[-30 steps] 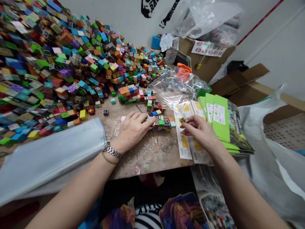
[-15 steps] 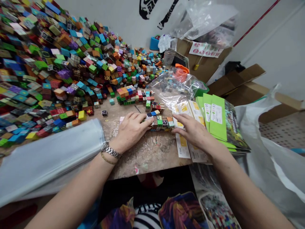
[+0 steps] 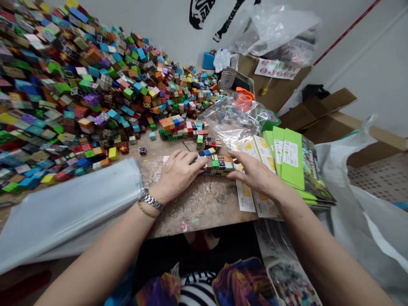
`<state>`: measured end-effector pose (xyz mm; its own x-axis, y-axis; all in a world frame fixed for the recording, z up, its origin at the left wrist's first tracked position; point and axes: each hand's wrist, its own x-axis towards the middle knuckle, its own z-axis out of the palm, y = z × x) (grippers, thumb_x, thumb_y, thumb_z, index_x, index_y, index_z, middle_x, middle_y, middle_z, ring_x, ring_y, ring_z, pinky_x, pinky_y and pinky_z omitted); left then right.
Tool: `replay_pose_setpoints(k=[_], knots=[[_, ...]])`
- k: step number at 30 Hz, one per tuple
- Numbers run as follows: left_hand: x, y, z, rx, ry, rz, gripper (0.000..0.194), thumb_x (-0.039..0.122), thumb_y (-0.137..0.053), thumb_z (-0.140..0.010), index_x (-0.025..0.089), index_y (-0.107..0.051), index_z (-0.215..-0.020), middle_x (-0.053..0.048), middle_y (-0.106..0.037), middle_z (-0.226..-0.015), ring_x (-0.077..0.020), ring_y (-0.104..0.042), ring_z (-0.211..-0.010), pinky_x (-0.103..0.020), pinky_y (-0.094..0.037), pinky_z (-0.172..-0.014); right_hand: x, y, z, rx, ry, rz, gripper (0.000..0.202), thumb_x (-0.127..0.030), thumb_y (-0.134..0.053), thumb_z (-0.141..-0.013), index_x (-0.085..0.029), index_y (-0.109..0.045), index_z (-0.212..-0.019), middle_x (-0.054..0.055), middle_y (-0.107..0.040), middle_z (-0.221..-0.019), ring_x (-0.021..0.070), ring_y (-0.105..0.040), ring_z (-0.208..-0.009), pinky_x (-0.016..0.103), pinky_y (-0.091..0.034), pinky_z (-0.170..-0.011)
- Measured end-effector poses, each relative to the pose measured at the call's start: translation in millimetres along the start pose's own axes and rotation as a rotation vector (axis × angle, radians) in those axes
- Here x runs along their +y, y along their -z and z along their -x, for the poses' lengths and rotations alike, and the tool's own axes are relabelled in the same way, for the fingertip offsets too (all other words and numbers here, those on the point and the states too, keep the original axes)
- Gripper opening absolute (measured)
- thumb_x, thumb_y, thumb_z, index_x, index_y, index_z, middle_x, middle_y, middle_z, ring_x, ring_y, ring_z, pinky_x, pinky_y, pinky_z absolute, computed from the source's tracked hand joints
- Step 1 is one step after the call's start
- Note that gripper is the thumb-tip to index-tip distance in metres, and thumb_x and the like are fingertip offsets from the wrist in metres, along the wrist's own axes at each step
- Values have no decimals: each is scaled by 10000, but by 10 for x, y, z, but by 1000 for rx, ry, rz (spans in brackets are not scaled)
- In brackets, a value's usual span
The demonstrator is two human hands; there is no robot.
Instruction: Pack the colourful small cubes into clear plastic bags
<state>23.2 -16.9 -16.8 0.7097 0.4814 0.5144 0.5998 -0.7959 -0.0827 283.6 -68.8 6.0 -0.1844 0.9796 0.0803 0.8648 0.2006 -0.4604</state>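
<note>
A compact row of small printed cubes (image 3: 218,165) in many colours lies on the worn tabletop. My left hand (image 3: 180,170) rests over its left part, fingers bent across the cubes and thumb along the front; the cubes beneath the palm are hidden. At the other end, my right hand (image 3: 255,172) has its thumb at the front and its fingers at the back, with the end cubes between them. Just behind stand a short dark red stack of cubes (image 3: 213,144) and a longer group of cubes (image 3: 178,127).
A large heap of loose cubes (image 3: 95,85) fills the back left. Folded clear plastic bags (image 3: 79,204) lie at the front left. Labelled white cards (image 3: 245,199) and green booklets (image 3: 293,161) lie at the right. Behind are a clear bag (image 3: 229,121) and an orange tape dispenser (image 3: 244,100).
My right hand has shifted slightly left, its fingertips now around the row's right end. My left hand stays over the row. The whole view has shifted a little.
</note>
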Motion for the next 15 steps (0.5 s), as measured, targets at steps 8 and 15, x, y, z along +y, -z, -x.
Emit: replay_pose_setpoints(k=[8,15], knots=[[11,3,3,-15,20,13,272,305,-598,-955,250,-634,-1219,-90,-703,-1116,-228,-633,-957,-414,-475,-911,-43,94,-185,-101,145,0,700,-342,-775,-795,-270,-494,-1433,103,-597,-1404,317,-562,-1285,509,-454,-1073],[9,21,1,-21,3,1,267,338,-550,-980,241,-626,-1218,-87,-697,-1096,-220,-626,-933,-394,-466,-892,-108,-37,-238,-90,71,53,527,-275,-780,-783,-217,-609,-1278,114,-686,-1253,310,-641,-1155,455,-500,-975]])
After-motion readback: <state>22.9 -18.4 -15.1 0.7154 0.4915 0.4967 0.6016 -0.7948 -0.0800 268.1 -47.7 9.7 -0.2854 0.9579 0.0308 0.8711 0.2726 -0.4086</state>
